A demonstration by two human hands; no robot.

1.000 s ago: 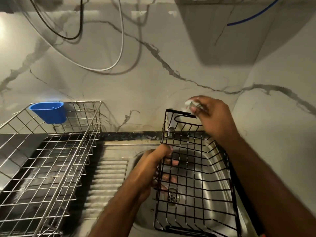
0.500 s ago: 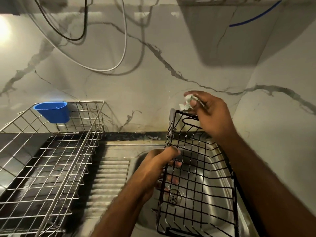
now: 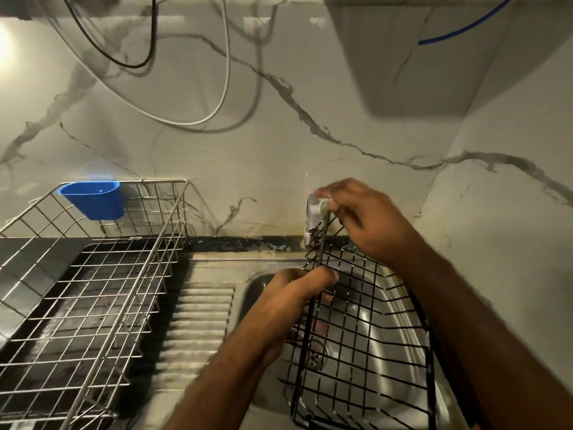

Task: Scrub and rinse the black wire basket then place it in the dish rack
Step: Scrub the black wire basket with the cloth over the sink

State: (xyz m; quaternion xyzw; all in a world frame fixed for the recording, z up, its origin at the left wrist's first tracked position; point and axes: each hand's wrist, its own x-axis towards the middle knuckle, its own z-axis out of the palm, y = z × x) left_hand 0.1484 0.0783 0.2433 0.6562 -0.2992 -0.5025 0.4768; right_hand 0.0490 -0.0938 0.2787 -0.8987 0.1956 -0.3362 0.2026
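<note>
The black wire basket (image 3: pixel 369 342) is held tilted over the steel sink (image 3: pixel 400 308). My left hand (image 3: pixel 294 302) grips its left rim, thumb on top and fingers through the wires. My right hand (image 3: pixel 369 218) pinches a small pale scrubber (image 3: pixel 319 203) against the basket's far top corner. The silver wire dish rack (image 3: pixel 93 290) stands on the counter to the left, apart from the basket.
A blue plastic cup (image 3: pixel 93 198) hangs on the rack's far rim. The ribbed drainboard (image 3: pixel 198 324) lies between rack and sink. The sink drain (image 3: pixel 314 356) shows through the basket. Black and white cables (image 3: pixel 217 100) droop on the marble wall behind.
The basket has turned, so its left side now faces me nearly edge-on. My right hand has slid the scrubber along the far top rim toward the left corner.
</note>
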